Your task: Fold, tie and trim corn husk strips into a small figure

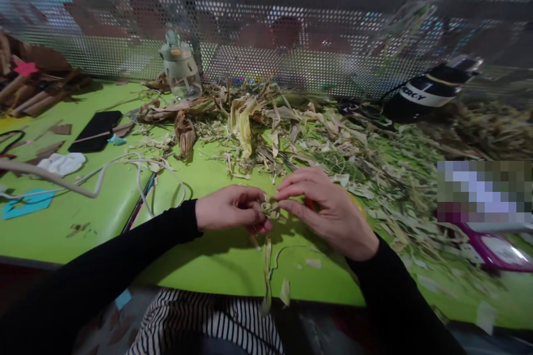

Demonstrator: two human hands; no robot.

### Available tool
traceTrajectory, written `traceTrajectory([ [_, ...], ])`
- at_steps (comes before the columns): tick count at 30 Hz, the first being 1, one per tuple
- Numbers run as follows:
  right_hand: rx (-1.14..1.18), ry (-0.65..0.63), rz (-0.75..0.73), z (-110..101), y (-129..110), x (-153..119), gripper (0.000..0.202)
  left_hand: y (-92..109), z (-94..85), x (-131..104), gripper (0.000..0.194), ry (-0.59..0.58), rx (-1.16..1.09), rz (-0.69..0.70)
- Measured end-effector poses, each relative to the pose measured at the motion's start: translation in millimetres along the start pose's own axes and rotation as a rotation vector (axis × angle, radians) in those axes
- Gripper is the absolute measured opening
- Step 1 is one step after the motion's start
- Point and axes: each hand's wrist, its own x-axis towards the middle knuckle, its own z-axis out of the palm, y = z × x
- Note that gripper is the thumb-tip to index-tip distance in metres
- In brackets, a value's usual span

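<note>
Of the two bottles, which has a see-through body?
The green-topped bottle, back left by the mesh panel; the black bottle, at right, has a white band instead.

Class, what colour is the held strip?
The held strip is pale yellow-green, clearest in the head view.

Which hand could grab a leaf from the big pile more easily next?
Probably the right hand: it is closer to the leaf pile. The left hand is farther away and seems to be holding the curled leaf.

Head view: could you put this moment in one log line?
Left hand: holds curled leaf strip; Right hand: at its other side; Leaf scraps: spread beyond hands
</note>
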Motion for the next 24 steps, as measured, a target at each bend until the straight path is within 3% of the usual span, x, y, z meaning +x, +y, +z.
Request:
traceTrajectory([
  [5,0.035,-0.037,-0.003,4,0,1,0.005,-3,4.3,0,0.025,0.007,-0.033,-0.027],
  [12,-0.058,0.025,-0.095,9,-2,-1,0.015,1,7.5,-1,0.02,0.084,-0.043,0.063],
  [18,-0.197,0.078,-0.263,10,-4,-5,0.026,1,12.2,-2,0.028,0.081,-0.067,0.122],
  [20,-0.094,0.127,-0.196,10,-4,-6,0.021,1,12.2,-2,0.03,0.099,-0.072,0.151],
  [24,0.095,0.249,0.255,15,-3,-6,0.023,-1,10.3,1,0.036,0.209,-0.089,0.183],
])
